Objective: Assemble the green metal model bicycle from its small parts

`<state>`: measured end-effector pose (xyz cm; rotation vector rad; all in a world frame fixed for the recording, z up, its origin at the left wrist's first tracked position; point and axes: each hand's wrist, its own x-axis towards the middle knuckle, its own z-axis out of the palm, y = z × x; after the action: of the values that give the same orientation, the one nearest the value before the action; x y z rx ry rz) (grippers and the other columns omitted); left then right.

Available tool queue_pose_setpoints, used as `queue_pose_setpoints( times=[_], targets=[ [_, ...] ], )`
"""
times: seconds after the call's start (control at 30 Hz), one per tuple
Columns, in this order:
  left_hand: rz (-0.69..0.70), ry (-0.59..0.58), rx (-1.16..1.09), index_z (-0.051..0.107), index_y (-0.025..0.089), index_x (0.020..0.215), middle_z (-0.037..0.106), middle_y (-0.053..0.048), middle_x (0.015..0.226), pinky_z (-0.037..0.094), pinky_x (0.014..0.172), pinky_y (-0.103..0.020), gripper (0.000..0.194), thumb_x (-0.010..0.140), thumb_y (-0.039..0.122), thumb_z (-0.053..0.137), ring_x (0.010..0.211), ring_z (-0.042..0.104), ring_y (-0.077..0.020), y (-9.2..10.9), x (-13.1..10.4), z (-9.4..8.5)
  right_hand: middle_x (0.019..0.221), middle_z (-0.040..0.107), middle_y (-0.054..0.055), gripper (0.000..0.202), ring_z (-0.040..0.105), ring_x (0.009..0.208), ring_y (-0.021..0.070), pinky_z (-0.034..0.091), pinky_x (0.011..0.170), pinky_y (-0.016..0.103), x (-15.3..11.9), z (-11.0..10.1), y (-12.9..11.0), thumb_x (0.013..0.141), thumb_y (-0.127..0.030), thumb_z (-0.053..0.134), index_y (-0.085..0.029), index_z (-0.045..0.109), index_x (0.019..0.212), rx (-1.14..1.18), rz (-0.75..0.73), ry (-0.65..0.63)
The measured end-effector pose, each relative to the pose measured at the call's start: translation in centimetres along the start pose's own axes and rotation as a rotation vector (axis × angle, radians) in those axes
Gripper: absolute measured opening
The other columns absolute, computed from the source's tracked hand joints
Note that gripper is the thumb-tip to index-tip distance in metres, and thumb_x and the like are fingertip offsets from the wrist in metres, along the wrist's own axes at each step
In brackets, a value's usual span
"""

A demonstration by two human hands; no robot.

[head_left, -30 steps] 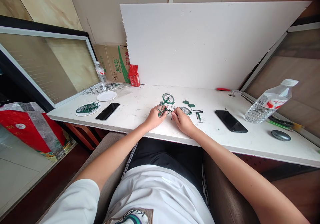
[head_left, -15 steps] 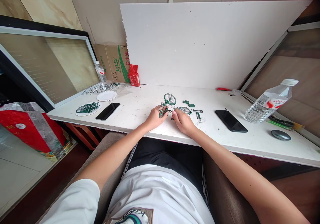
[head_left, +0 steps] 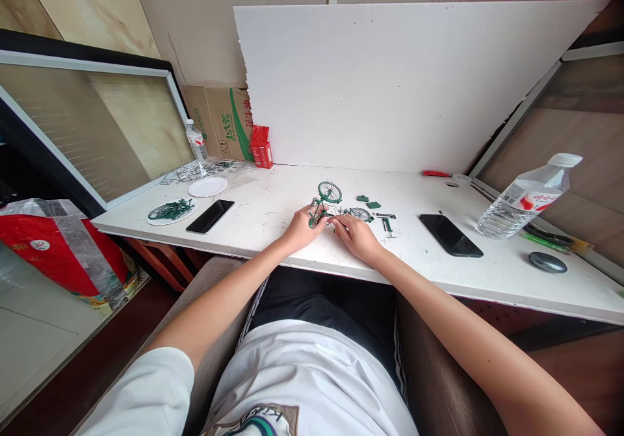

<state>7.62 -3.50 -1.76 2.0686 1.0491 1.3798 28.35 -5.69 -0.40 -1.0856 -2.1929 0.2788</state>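
Fingers of my left hand are wrapped round a small green model bicycle frame, with a spoked wheel standing up at its far end. My right hand is closed beside it, its fingertips reaching to the frame; what they pinch is too small to make out. Just beyond my right hand lies another spoked wheel. Small green pieces and a dark and green part rest on the white table to the right.
A phone and two white plates, one holding green parts, are at left. On the right are another phone, a water bottle and a dark oval object. A white board stands behind.
My right hand's fingertips have moved left, closer to the frame in my left hand. The upright wheel has shifted slightly left and up.
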Motion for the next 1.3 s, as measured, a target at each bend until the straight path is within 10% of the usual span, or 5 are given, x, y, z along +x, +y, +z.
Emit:
queue_pose_setpoints(
  times=[0.4, 0.87, 1.3],
  targets=[
    [-0.029, -0.021, -0.048, 0.073, 0.019, 0.119, 0.08, -0.01, 0.113, 0.059, 0.101, -0.037, 0.025, 0.095, 0.027, 0.068, 0.107, 0.076, -0.0236, 0.1, -0.2, 0.1, 0.066, 0.065, 0.003, 0.052, 0.058, 0.06, 0.021, 0.042, 0.067, 0.034, 0.0, 0.0, 0.1, 0.112, -0.054, 0.031, -0.024, 0.052, 0.074, 0.008, 0.053, -0.029],
    [0.033, -0.022, 0.0, 0.073, 0.018, 0.119, 0.078, -0.011, 0.117, 0.056, 0.102, -0.036, 0.024, 0.096, 0.023, 0.066, 0.11, 0.074, -0.0234, 0.5, -0.1, -0.1, 0.081, 0.069, 0.004, 0.028, 0.062, 0.067, 0.0232, 0.043, 0.066, 0.033, -0.3, 0.1, -0.2, 0.108, -0.043, 0.042, -0.023, 0.055, 0.121, -0.012, 0.061, 0.018],
    [0.005, 0.012, -0.029, 0.072, 0.019, 0.119, 0.079, -0.011, 0.115, 0.058, 0.1, -0.037, 0.025, 0.095, 0.026, 0.068, 0.106, 0.076, -0.0237, -0.2, 0.0, 0.2, 0.104, 0.072, 0.01, 0.024, 0.067, 0.084, 0.0257, 0.047, 0.071, 0.037, -0.2, 0.7, 0.6, 0.109, -0.048, 0.042, -0.025, 0.048, 0.104, 0.02, 0.047, 0.08]
  ],
)
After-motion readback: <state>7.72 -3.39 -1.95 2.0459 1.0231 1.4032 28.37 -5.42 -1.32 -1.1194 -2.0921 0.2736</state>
